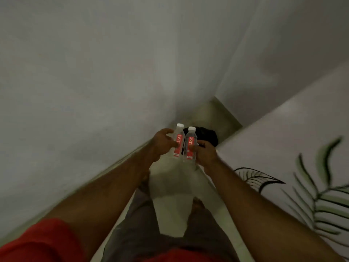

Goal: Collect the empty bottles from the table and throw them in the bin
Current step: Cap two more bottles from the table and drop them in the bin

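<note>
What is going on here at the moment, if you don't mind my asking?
A person is carrying two clear bottles with red labels, the left bottle in the left hand and the right bottle in the right hand. Both are capped and upright. A dark object, possibly the bin, sits just beyond them.

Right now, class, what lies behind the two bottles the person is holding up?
Behind the left bottle and right bottle sits a dark, rounded object on the floor, possibly the bin. The bottles and the right hand cover part of it.

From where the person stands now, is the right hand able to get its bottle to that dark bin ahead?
Probably yes: the dark bin sits just beyond the right hand and its bottle, nothing visibly between.
</note>
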Demonstrator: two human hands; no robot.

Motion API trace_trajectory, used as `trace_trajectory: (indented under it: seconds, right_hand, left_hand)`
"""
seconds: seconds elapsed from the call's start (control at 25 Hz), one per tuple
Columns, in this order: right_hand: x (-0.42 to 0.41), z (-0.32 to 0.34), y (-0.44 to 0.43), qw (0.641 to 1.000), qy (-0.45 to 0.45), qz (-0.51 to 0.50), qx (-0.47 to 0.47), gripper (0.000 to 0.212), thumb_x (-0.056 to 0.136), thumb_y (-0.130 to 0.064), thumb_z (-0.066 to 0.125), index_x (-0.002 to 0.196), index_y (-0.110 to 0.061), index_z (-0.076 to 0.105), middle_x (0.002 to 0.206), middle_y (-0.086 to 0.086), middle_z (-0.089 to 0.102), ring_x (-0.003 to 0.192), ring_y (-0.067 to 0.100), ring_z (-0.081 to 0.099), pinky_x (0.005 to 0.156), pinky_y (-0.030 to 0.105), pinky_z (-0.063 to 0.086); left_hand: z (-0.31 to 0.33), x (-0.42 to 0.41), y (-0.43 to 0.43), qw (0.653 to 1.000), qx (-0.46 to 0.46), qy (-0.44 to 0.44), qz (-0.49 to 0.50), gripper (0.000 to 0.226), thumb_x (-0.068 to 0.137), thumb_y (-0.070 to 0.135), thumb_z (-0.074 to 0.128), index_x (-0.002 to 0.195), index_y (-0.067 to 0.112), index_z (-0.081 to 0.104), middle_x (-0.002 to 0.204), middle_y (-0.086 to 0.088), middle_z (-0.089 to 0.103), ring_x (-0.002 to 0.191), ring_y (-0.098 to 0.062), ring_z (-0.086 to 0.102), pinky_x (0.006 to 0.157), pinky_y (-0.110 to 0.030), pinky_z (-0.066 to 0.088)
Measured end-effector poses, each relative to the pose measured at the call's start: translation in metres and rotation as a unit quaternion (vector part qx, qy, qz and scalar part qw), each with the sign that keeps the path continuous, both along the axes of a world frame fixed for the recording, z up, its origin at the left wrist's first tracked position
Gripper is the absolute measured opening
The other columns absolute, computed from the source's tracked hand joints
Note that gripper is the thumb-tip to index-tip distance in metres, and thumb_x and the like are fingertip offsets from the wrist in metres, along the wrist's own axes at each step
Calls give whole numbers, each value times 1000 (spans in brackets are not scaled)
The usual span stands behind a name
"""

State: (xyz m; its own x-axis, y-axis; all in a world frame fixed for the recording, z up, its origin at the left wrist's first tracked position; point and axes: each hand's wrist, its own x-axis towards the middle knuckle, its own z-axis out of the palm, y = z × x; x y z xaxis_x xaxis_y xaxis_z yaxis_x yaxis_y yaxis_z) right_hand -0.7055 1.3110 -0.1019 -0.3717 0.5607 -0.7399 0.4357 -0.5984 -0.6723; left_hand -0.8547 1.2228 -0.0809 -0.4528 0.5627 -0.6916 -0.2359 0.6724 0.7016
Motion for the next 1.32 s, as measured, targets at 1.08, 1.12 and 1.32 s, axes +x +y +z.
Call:
trace_trajectory:
  seconds: [1.08, 1.12, 1.32]
  right_hand:
    - [-83, -328, 25, 936, -172, -305, -17, 20, 88, -15, 64, 107, -20, 63, 127, 17, 64, 105, 32, 62, 91, 43, 52]
    - [-87, -299, 17, 930, -151, -333, -27, 14, 88, -15, 65, 101, -22, 63, 123, 19, 66, 98, 29, 61, 88, 43, 52]
    - [-84, -132, -36, 888, -63, -454, -48, 15, 98, -14, 54, 109, -11, 63, 95, 8, 65, 78, 19, 59, 68, 31, 50]
  left_hand:
    - [-330, -66, 116, 929, -13, 173, -328, 38, 85, 36, 55, 108, 7, 62, 107, -15, 68, 96, -31, 65, 79, -38, 53]
    - [-300, -66, 110, 932, -1, 166, -323, 30, 88, 26, 58, 109, 5, 63, 107, -14, 68, 97, -30, 64, 80, -35, 50]
    - [-163, -56, 71, 921, 24, 148, -360, 25, 91, 8, 57, 114, 0, 61, 119, -21, 65, 113, -36, 60, 95, -36, 47]
